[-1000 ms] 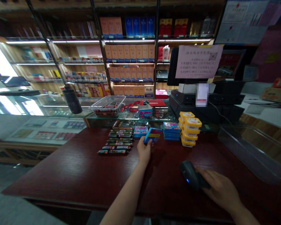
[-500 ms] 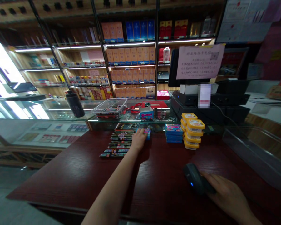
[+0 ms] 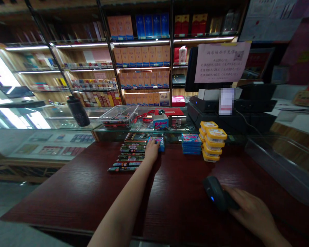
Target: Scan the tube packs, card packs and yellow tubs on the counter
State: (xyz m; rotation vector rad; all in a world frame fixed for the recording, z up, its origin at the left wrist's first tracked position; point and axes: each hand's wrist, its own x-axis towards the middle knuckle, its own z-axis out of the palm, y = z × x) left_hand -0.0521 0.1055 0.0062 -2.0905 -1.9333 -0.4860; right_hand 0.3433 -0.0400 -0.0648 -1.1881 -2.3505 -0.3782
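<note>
My left hand [image 3: 151,151] reaches far across the dark red counter [image 3: 79,192] and rests with closed fingers on a small stack of blue packets [image 3: 158,142]. Beside that stack lies a row of dark wrapped bars [image 3: 130,156] on the left. Another stack of blue packets [image 3: 191,143] and a pile of yellow tubs [image 3: 211,140] stand to the right. My right hand [image 3: 252,214] grips a black barcode scanner [image 3: 216,197] with a blue light, held low over the near right of the counter.
A glass display case [image 3: 46,137] runs along the back with a clear tray [image 3: 118,116] and a dark tumbler [image 3: 78,111] on it. A till and monitor [image 3: 229,106] stand back right. A clear plastic bin [image 3: 283,164] lies at the right. Shelves of boxes fill the wall.
My left hand held a blue packet above the counter a second ago; it has since moved forward and set it on the small stack. The right hand with the scanner barely shifted.
</note>
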